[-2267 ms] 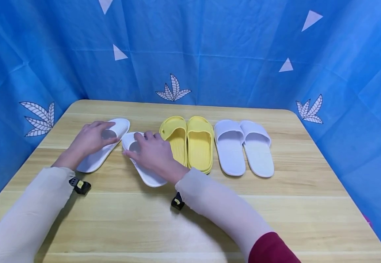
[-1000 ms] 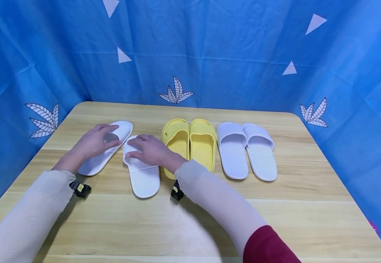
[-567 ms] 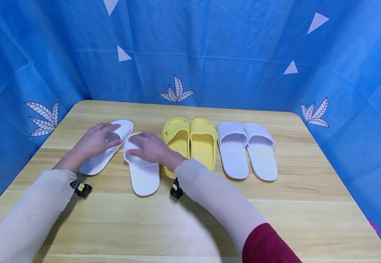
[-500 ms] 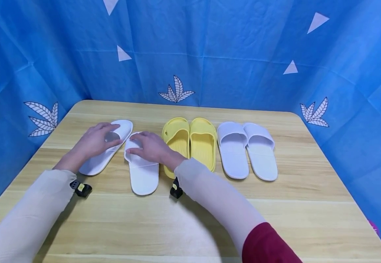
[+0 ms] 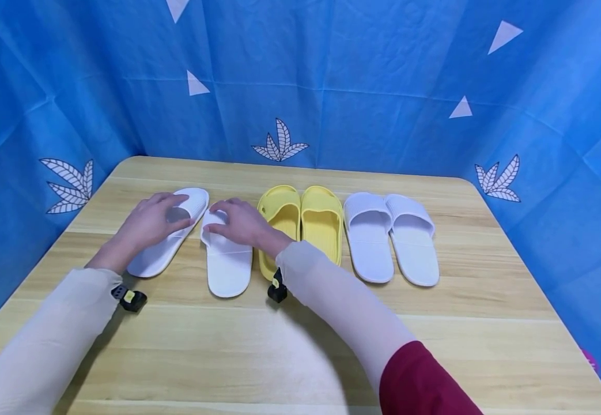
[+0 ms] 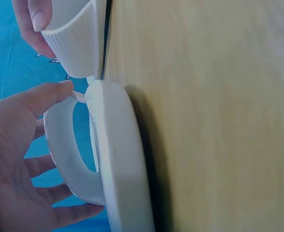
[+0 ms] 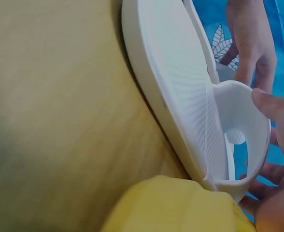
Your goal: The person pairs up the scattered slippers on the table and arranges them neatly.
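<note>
At the table's left side, my left hand [image 5: 147, 223] spans the strap of a white slipper [image 5: 156, 256], thumb on one side and fingers on the other. That slipper lies slanted, its toe pointing away and to the right. The left wrist view shows the thumb and fingertips against its strap [image 6: 67, 154]. My right hand [image 5: 243, 223] grips a second white slipper [image 5: 229, 271] across its strap, partly covering it. This one lies almost straight, its toe near the first slipper's. In the right wrist view, the thumb touches the strap's [image 7: 238, 108] edge.
Just right of my right hand, two yellow slippers [image 5: 322, 230] stand side by side, partly behind my right forearm. Beyond them lies another white pair, a left slipper [image 5: 370, 253] and a right slipper [image 5: 415, 259]. A blue curtain [image 5: 373, 69] surrounds the wooden table [image 5: 201, 357].
My right hand has turned the second white slipper from slanted to nearly straight, then slid it slightly away from me. My left hand and its slipper have hardly moved.
</note>
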Motion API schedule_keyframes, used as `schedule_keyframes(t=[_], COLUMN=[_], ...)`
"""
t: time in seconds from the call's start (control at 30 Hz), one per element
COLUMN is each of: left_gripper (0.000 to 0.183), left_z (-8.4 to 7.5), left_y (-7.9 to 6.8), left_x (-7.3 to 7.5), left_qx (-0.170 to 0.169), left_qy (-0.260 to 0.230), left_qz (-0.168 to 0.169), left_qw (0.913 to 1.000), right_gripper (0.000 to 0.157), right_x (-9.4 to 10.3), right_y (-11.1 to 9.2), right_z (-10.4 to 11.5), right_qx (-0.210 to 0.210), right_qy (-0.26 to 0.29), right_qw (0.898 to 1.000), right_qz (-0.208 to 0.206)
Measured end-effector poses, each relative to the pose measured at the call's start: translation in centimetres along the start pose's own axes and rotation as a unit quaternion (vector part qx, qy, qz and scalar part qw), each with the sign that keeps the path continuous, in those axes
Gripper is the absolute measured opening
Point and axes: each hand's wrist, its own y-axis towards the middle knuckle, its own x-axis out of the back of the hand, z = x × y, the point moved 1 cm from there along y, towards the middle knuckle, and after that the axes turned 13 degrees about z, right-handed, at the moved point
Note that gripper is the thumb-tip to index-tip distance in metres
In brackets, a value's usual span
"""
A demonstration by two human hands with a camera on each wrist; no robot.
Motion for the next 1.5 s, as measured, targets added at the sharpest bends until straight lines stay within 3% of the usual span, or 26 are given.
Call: schedule_keyframes(t=[0.17,0.67,1.07,1.5], left_gripper=[0.072,0.074,0.070,0.066], left_z=[0.0,-1.1,-1.6,-2.1], left_y=[0.0,0.4,1.1,1.3], left_x=[0.1,-0.1,-0.5,-0.5], left_qx=[0.001,0.037,0.017,0.019], left_qy=[-0.007,-0.017,-0.001,0.016], left_qz=[-0.012,-0.006,-0.023,-0.006], left_qw=[0.9999,0.9991,0.9996,0.9997], right_gripper=[0.053,0.053,0.052,0.049], right_x=[0.6,1.4,1.4,1.1], right_y=[0.6,1.9,2.8,2.4], right_z=[-0.3,-0.6,-0.9,-0.5], right_qx=[-0.018,-0.056,-0.060,-0.062], right_qy=[0.003,0.013,-0.004,-0.049], right_qw=[1.000,0.998,0.998,0.997], right_qz=[-0.023,-0.015,0.000,-0.006])
